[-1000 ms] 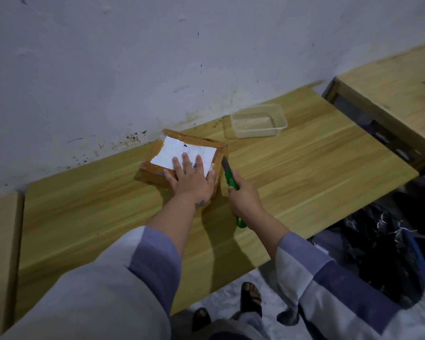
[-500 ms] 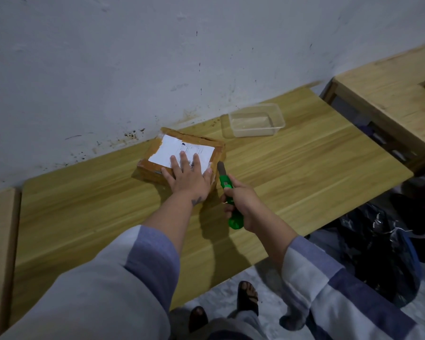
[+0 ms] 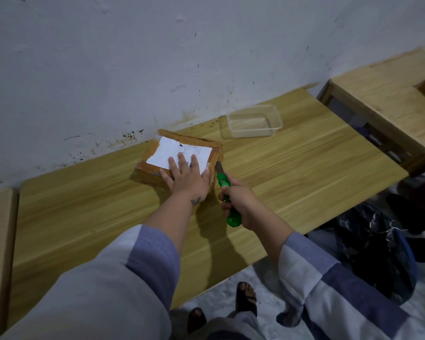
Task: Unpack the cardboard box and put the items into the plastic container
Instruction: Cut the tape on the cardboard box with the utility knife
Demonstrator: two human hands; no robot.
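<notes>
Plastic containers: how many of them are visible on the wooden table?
1. The clear plastic container stands on the wooden table near the wall, beyond and to the right of the cardboard box. It looks empty. Nothing suggests another one hidden.

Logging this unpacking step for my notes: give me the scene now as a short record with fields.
Box: taped brown cardboard box with white label, closed, on wooden table
Left hand: pressed flat on the box top
Right hand: grips green-handled knife, blade at the box's right edge
Container: clear plastic container, empty, beyond the box near the wall
</notes>
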